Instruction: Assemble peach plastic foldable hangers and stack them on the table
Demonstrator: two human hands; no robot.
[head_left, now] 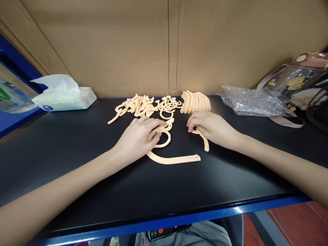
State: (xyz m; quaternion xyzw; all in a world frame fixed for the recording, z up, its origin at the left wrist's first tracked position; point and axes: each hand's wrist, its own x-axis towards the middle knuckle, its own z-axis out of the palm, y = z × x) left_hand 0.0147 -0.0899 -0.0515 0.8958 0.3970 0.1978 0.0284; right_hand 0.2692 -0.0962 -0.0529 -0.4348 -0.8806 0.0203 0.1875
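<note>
My left hand [139,135] is closed, thumb and fingers gripping a beige curved plastic piece [162,129] above the black tabletop. Touching or overlapping it is a beige open ring [167,139]. A long bent beige arm with a small hole at its end [176,160] reaches out to the right from under that hand; whether it is joined to the other parts is hidden. To the right, my right hand [211,128] pinches a shorter curved beige piece [205,141], whose lower end points toward me. Its upper end is partly covered by the fingers.
Behind the hands lie a loose heap of beige pieces [139,105], a pile of beige hooks [167,103] and a neat row of curved pieces [196,101]. A tissue pack [65,99] stands left; a clear plastic bag [253,102] and a transparent backpack [294,82] are right.
</note>
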